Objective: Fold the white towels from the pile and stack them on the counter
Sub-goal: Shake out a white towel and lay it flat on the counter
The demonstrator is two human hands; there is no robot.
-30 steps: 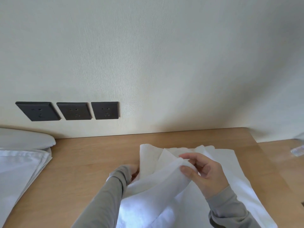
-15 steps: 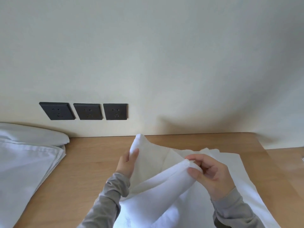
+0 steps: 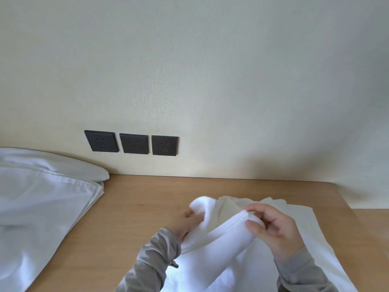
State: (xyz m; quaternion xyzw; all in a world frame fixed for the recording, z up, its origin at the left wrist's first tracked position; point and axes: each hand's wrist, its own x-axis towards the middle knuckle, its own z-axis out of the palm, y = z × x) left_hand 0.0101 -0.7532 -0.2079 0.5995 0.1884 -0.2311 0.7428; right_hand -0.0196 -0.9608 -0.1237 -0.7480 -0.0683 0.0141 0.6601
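Towel-folding step: right hand (image 3: 275,230) pinches the towel (image 3: 219,247) hem, left hand (image 3: 183,225) grips a raised fold; next, the 2 edges probably need aligning over the counter (image 3: 145,205).

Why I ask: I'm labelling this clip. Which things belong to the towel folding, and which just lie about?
Job: soft white towel, left hand and right hand gripping it; flat white cloth beneath; white linen heap at left; light wooden counter.
Lying about: three dark square wall sockets.

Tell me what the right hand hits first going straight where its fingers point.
The white towel, which the right hand pinches at its hem; past that fold, probably the left hand, though depth is unclear.
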